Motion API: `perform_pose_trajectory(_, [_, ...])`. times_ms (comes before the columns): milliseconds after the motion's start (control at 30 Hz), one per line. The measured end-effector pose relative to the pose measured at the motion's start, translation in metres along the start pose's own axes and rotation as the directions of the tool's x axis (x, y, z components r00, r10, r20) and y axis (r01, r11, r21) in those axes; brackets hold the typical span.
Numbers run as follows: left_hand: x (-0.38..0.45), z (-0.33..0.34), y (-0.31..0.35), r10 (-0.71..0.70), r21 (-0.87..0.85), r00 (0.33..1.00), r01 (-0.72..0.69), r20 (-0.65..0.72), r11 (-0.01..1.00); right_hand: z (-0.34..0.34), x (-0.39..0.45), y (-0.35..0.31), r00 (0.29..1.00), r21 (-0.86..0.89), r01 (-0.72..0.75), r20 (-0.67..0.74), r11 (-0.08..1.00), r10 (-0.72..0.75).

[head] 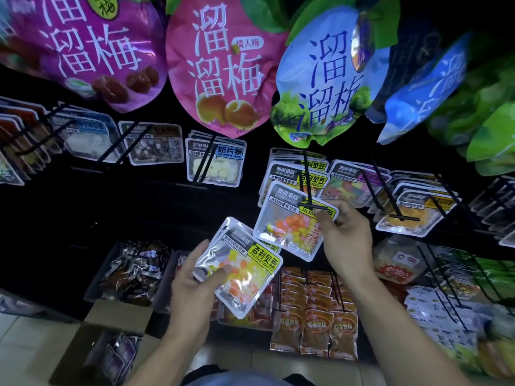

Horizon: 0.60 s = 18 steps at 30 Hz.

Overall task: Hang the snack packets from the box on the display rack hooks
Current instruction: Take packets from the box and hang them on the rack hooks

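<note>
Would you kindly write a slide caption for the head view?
Right hand lifts a jelly-bean packet to a rack hook; left hand holds spare packets.

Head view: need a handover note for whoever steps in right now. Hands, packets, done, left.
Right hand pinches a jelly bean packet at the tip of the black hook; whether its hole is on the hook yet cannot be told.
Left hand holds a small stack of the same packets, thumb across the front.
Done: matching packets already hang further back on that hook.
Left: seat the current packet, then hang the stack. The cardboard box on the floor, lower left, holds darker packets; how many is unclear.
</note>
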<state>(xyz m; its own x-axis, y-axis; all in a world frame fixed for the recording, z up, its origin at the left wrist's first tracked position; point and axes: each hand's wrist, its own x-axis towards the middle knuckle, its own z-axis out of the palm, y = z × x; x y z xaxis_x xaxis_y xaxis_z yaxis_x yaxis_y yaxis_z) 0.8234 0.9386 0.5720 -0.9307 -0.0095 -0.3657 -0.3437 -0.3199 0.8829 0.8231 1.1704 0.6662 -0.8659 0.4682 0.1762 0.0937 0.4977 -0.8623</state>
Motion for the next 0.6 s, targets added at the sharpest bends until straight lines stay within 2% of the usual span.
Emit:
perform_pose_trajectory(167, [-0.001, 0.001, -0.001, 0.016, -0.05, 0.999, -0.018, -0.029, 0.999, 0.005, 0.008, 0.006, 1.0, -0.023, 0.009, -0.01, 1.0, -0.009])
perform_pose_trajectory(600, [-0.012, 0.001, 0.01, 0.055, -0.021, 0.998, -0.055, 0.005, 0.998, 0.032, 0.075, 0.029, 0.989, -0.059, 0.064, -0.129, 0.996, -0.072])
